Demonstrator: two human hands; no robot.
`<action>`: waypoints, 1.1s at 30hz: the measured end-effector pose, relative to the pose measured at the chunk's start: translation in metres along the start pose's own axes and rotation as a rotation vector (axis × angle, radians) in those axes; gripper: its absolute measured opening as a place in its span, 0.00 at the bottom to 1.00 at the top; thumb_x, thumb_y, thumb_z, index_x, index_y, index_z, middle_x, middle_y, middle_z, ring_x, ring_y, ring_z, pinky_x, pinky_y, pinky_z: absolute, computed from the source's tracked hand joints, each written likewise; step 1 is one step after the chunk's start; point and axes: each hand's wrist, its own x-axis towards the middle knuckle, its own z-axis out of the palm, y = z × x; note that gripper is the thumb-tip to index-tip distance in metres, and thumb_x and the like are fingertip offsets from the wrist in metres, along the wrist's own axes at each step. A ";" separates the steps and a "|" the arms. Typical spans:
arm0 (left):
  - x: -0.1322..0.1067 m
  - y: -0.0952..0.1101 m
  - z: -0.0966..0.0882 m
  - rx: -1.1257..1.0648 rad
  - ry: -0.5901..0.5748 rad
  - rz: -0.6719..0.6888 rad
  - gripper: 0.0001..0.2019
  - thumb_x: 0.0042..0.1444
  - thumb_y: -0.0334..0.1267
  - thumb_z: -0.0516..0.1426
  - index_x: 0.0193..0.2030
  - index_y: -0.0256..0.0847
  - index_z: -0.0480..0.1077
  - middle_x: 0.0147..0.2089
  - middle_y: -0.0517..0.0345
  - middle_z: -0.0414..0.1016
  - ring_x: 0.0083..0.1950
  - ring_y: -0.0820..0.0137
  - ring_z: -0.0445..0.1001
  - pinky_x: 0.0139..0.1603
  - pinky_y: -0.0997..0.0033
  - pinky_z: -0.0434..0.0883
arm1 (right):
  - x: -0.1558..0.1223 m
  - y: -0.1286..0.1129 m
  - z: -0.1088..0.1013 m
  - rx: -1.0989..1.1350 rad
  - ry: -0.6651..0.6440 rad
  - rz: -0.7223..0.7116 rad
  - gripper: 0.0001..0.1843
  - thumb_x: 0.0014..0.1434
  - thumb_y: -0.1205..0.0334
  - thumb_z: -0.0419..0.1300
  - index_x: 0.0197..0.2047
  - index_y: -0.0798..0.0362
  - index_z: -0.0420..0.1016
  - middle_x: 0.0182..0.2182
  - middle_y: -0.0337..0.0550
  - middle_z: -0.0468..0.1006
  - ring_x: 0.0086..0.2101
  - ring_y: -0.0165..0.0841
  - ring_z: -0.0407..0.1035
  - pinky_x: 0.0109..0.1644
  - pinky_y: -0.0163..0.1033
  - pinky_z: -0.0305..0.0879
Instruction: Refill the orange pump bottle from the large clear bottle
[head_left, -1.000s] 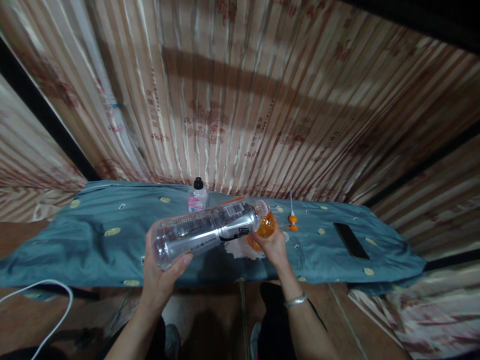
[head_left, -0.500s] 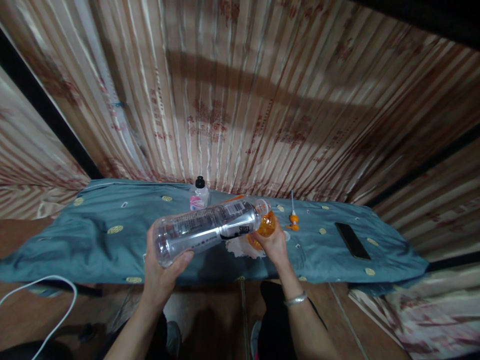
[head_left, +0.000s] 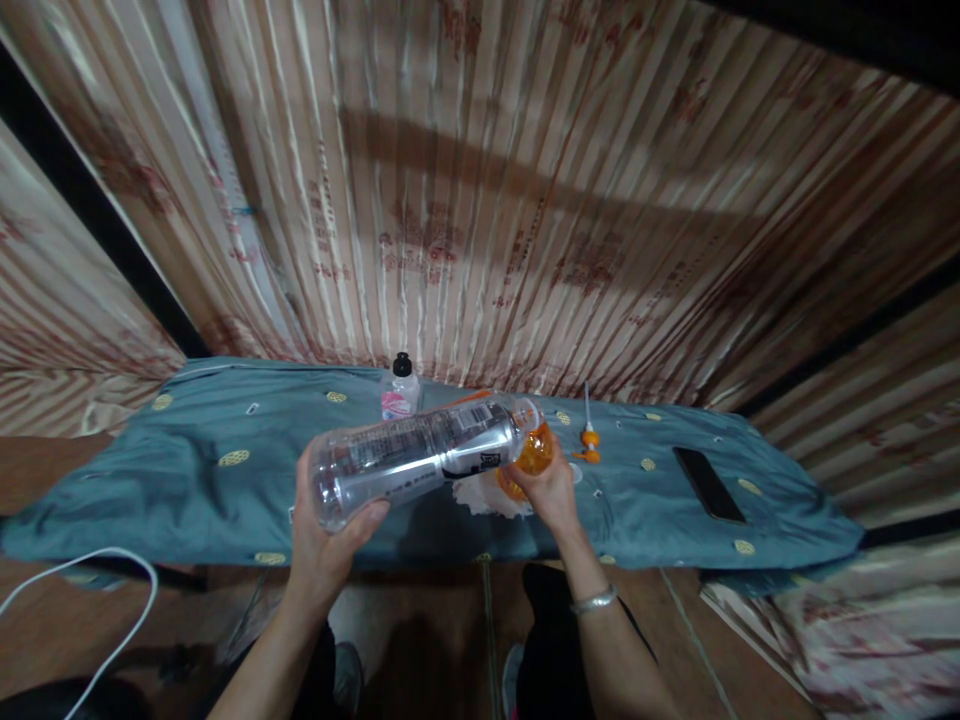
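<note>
My left hand (head_left: 330, 540) is wrapped round the base of a large clear plastic bottle (head_left: 412, 455) with a silver label. The bottle lies tilted, its neck lower right of nothing but level with an orange bottle (head_left: 535, 452), and its mouth meets that bottle's top. My right hand (head_left: 549, 488) grips the translucent orange bottle around its upper part. A white ragged-edged tissue (head_left: 487, 497) lies on the cloth beneath the two bottles. Whether liquid is flowing between them I cannot make out.
An orange pump head (head_left: 590, 440) with its tube lies to the right. Further right is a black phone (head_left: 709, 484). A clear bottle with a black cap (head_left: 401, 388) stands behind. Blue-green cloth (head_left: 202, 490) covers the table; pleated curtains (head_left: 480, 200) hang around it.
Both hands keep their holds and the bottles stay mouth to mouth. The whole view has shifted very slightly; nothing else visibly differs.
</note>
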 end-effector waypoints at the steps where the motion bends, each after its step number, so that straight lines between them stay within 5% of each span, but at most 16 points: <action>1: 0.000 0.000 0.000 0.003 0.005 0.005 0.46 0.37 0.61 0.78 0.62 0.46 0.71 0.57 0.48 0.79 0.59 0.47 0.78 0.66 0.44 0.75 | 0.000 -0.001 0.000 0.003 -0.002 0.003 0.41 0.47 0.53 0.79 0.65 0.48 0.79 0.53 0.49 0.94 0.54 0.53 0.89 0.60 0.54 0.86; 14: 0.000 0.003 -0.001 0.034 -0.014 0.027 0.44 0.39 0.63 0.77 0.60 0.46 0.71 0.56 0.49 0.80 0.56 0.49 0.81 0.55 0.50 0.79 | 0.000 -0.006 -0.003 0.006 -0.017 0.020 0.41 0.46 0.53 0.79 0.63 0.47 0.79 0.50 0.48 0.94 0.52 0.54 0.90 0.58 0.54 0.87; 33: -0.001 0.003 -0.002 0.034 -0.022 0.058 0.41 0.42 0.62 0.77 0.58 0.47 0.72 0.55 0.48 0.82 0.55 0.47 0.83 0.54 0.48 0.81 | 0.000 -0.001 -0.001 -0.031 -0.002 -0.011 0.42 0.48 0.52 0.79 0.65 0.48 0.79 0.55 0.51 0.93 0.55 0.54 0.89 0.62 0.56 0.85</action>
